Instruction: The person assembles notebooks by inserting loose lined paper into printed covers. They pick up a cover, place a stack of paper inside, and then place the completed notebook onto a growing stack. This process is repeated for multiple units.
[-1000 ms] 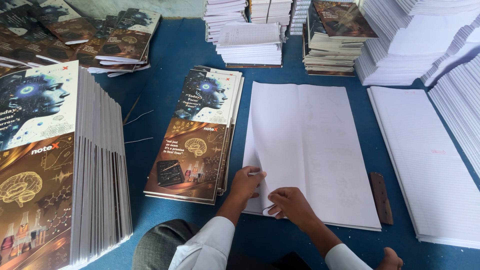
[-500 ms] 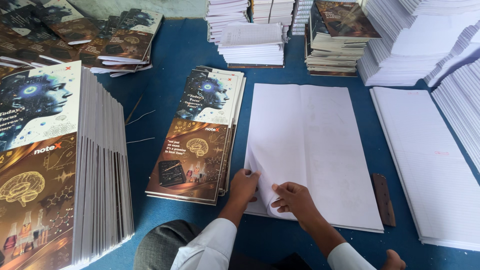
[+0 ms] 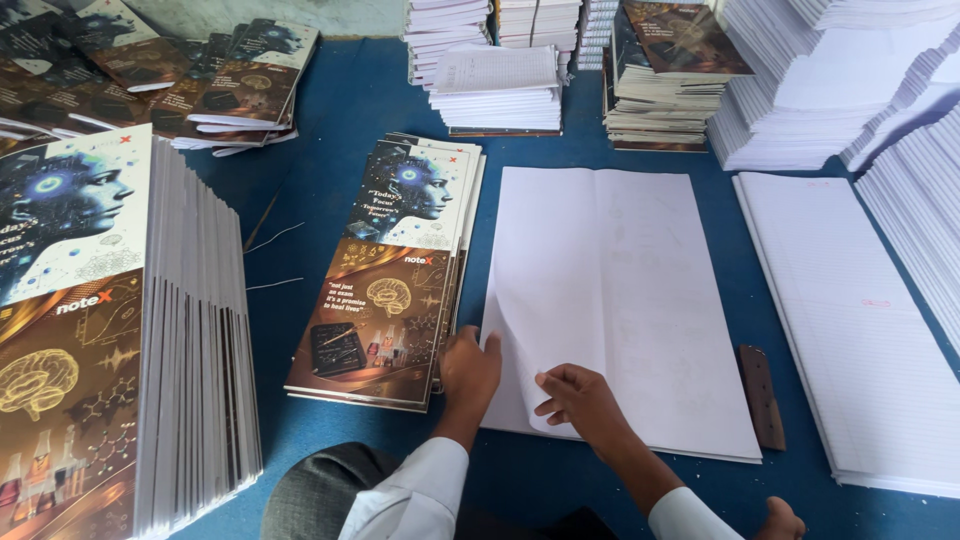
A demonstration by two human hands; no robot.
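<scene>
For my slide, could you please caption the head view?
Both hands, left hand and right hand, lift a corner of the white sheet stack beside printed covers on a blue table.

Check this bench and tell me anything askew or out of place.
The printed covers at the far left lie fanned and crooked, unlike the squared stacks. A few loose threads lie on the blue table. The near-left corner of the white sheets is curled up between both hands.

No packages, signs or screens lie on the blue table point(image 3: 350, 110). The nearest thing to labels are the printed covers point(image 3: 385, 270) just left of the open white sheets point(image 3: 620, 300): tall, white above with a bluish head, brown and gold below.
</scene>
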